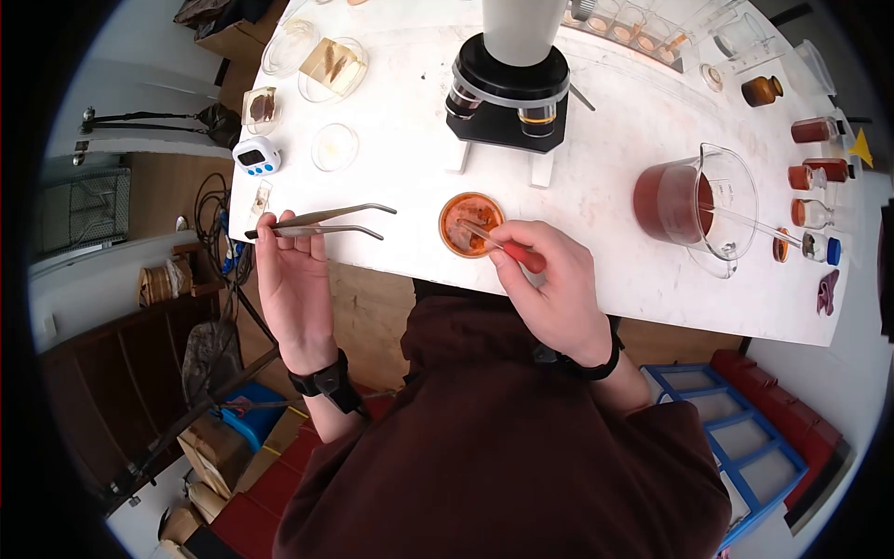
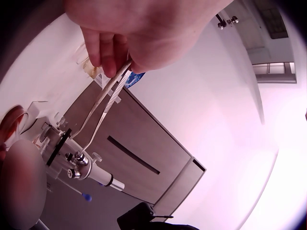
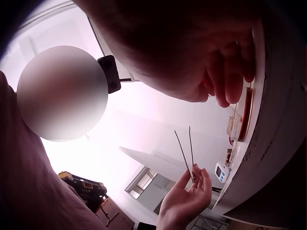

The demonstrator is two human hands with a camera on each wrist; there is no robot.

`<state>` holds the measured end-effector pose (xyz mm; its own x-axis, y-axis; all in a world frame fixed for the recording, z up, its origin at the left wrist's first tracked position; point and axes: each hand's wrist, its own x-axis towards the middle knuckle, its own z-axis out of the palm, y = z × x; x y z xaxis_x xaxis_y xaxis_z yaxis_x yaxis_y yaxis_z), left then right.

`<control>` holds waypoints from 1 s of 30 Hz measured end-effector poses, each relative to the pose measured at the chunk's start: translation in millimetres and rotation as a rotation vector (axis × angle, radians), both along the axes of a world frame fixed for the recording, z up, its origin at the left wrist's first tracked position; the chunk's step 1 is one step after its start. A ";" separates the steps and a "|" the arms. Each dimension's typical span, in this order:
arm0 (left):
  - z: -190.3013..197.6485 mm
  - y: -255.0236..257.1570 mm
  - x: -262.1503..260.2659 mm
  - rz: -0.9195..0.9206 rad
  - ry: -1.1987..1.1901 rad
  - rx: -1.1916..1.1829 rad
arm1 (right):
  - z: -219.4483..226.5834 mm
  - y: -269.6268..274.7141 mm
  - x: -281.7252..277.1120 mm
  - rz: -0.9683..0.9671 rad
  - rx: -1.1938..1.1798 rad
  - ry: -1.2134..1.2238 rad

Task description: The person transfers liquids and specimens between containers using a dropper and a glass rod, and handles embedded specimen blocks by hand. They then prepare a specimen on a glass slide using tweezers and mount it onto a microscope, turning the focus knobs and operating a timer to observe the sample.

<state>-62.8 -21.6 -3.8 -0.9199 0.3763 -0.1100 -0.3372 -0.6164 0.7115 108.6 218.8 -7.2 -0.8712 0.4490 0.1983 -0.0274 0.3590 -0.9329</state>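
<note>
The left hand holds metal tweezers by their closed end, bent tips apart with nothing between them, left of a round dish. In the left wrist view the left hand pinches the tweezers. The right hand grips a dropper with a red bulb, its clear tip inside the dish of orange-red liquid, where dark bits lie. The right wrist view shows the right hand beside the dish, with the dropper mostly hidden, and the left hand farther off.
A microscope stands behind the dish. To the right are a beaker of red liquid with a rod in it, and several small bottles. Petri dishes and a timer lie at the left; a tube rack is behind.
</note>
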 end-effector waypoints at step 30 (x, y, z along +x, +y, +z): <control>48.0 -13.2 -66.0 0.336 0.402 -0.252 | 0.6 -1.9 2.9 -0.030 -0.061 0.008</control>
<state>-128.9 -34.8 44.2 -0.9724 0.0636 0.2244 0.1748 -0.4382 0.8817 111.5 216.9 -6.6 -0.8558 0.4862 0.1766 -0.0246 0.3027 -0.9528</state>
